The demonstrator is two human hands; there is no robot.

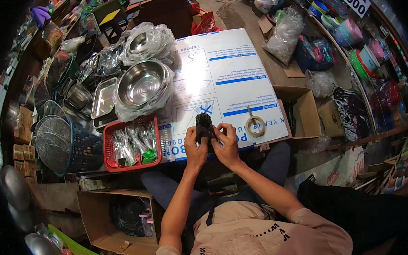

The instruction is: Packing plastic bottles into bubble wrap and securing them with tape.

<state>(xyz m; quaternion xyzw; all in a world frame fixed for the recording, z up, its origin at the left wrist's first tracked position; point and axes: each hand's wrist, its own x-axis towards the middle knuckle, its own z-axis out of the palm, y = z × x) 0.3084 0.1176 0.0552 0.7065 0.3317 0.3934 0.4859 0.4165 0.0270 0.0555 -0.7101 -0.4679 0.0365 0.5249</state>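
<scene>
Over the table's near edge, my left hand [195, 149] and my right hand [226, 144] hold a small dark, rounded bundle [205, 127] between them, thumbs on its near side. Its material is hard to tell. Under it lies a white printed sheet [236, 87] that covers much of the tabletop. A roll of tape [255, 126] rests on the sheet to the right of my right hand, with a thin metal tool [249, 111] beside it, partly within the ring. Left of my hands is a red plastic basket [159, 143] with wrapped utensils inside.
Steel bowls [141, 83] in plastic wrap and metal trays [104, 98] crowd the table's left side. A blue basket [87, 151] with wire strainers [54, 138] stands at the left edge. Open cardboard boxes [310, 113] sit right of the table and at lower left.
</scene>
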